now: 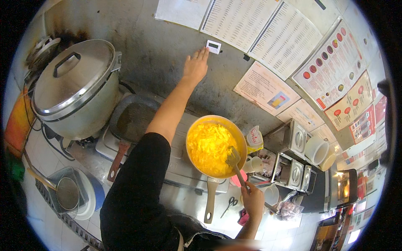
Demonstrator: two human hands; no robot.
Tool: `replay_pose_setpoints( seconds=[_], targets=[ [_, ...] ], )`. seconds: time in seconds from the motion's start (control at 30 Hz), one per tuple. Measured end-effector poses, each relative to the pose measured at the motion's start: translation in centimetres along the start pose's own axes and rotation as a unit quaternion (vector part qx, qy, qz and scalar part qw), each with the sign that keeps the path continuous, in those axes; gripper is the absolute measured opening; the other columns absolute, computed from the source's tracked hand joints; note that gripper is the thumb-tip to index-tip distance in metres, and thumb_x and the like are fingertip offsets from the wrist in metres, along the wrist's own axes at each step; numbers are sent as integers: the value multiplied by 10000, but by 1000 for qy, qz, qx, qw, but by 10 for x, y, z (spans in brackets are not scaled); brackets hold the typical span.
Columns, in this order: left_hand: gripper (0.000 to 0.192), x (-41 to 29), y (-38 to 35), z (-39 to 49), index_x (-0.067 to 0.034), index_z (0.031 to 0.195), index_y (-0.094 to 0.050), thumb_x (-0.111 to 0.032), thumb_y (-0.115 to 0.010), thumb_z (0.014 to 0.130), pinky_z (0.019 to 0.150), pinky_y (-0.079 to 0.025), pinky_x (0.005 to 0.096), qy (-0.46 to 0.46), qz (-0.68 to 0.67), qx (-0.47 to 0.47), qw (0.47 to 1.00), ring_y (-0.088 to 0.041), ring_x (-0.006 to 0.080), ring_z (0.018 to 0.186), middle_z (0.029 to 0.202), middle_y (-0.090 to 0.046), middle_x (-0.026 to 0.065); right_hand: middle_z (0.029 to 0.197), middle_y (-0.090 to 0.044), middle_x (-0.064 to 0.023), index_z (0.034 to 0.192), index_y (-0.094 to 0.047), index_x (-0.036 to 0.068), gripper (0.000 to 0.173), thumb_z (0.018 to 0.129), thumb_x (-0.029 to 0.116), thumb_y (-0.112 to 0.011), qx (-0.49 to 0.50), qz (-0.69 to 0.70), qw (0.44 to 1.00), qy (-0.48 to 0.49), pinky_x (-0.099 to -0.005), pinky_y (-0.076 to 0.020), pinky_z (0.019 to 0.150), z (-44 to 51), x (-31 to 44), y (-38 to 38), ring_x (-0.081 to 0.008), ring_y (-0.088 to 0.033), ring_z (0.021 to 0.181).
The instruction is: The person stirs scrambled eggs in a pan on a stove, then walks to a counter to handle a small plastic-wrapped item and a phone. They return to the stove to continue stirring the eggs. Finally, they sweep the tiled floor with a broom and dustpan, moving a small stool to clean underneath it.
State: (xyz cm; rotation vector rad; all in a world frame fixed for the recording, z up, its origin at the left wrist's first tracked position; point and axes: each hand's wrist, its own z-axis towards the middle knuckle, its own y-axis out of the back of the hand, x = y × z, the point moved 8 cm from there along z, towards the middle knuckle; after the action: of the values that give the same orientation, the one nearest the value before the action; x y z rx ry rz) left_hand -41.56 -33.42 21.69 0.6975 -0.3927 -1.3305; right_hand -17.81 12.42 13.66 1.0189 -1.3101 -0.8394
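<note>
My left hand (196,65) reaches up to the wall, its fingertips at the edge of a small white digital timer (214,46). Nothing is gripped in it, and its fingers lie close together. My right hand (253,200) holds a spatula (241,178) by the handle. The spatula's grey-brown blade rests at the right side of a frying pan (241,133), on yellow scrambled eggs (210,147). This pan sits on the stove (177,147), its beige handle (210,200) pointing towards me.
A large lidded metal pot (78,94) stands left, near a dark square pan (135,117) with a reddish handle. Scissors (230,204) lie on the counter. Lidded steel containers (296,172) stand right. Printed sheets (241,23) cover the wall. A strainer (67,193) rests over tubs at lower left.
</note>
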Motion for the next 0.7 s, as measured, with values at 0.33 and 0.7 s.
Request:
replay_pose_setpoints(
  seconds=[0.33, 0.7],
  targets=[
    [601, -2, 56, -23, -35, 1438, -364, -144, -542, 874, 958, -446, 474, 57, -177, -16, 982, -581, 320, 1163, 1382, -509, 190, 834, -693, -183, 1151, -630, 17, 357, 837, 180, -680, 18, 102, 995, -4, -375, -500, 652, 0, 0, -7, -277, -681, 737],
    [175, -135, 138, -424, -55, 932, -582, -229, -593, 955, 600, -419, 239, 389, -634, 355, 566, -502, 77, 651, 753, -571, -9, 825, -703, -155, 999, -673, -47, 280, 870, 200, -666, 67, 219, 971, -68, -315, -547, 668, 56, -30, 22, -189, -695, 756]
  ],
)
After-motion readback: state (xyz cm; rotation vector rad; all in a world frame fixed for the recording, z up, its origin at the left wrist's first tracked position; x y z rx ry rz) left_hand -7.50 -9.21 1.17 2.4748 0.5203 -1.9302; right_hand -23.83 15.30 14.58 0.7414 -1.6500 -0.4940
